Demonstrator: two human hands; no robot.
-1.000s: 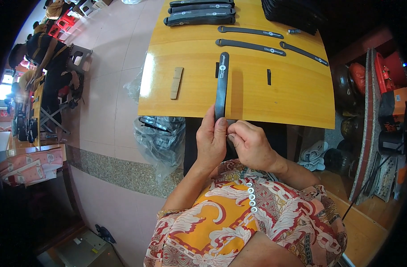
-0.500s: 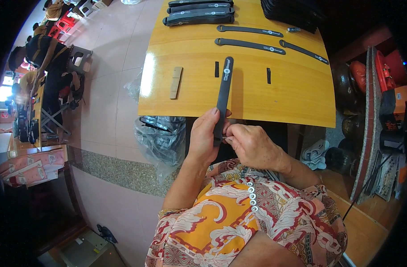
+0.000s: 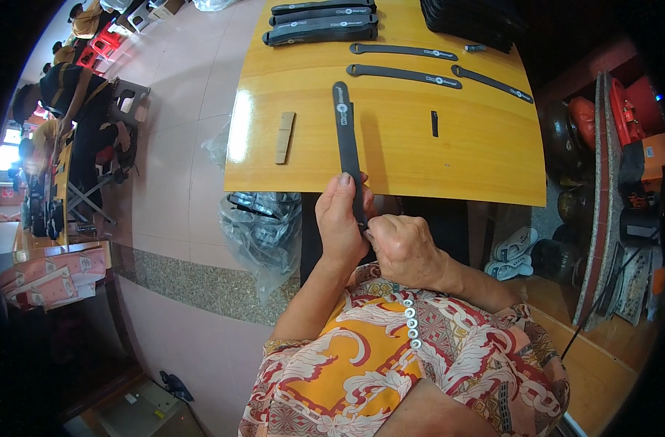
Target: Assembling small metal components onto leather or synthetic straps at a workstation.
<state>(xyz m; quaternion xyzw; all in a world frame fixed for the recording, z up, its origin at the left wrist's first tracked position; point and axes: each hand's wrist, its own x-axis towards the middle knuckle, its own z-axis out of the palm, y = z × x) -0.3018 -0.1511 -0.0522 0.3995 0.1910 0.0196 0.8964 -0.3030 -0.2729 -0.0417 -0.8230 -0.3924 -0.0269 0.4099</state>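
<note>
Holding a long black strap (image 3: 348,149) by its near end, the left hand (image 3: 339,227) is closed around it with the fingers wrapped over the strap's lower part and the thumb side toward the right hand (image 3: 401,249). That right hand is curled shut just beside the left, touching it, with its fingertips pressed at the strap's bottom end (what exactly they pinch there is hidden between the two hands). The strap rises away from the person over the near edge of the yellow wooden desk (image 3: 463,164), its far end, with a small pale round mark, lying above the desk top.

Farther up the desk lie two more single black straps (image 3: 405,72) side by side, running left to right, and a third (image 3: 492,82) angled toward the right. Behind them sits a stack of like straps (image 3: 321,22), and a darker pile (image 3: 470,18) fills the far right corner. A small wooden block (image 3: 284,137) rests near the desk's left edge, and a short black piece (image 3: 434,123) lies well apart to the right of the held strap.

Below the desk's left corner, on the tiled floor, a clear plastic bag (image 3: 263,229) holds more dark pieces.
</note>
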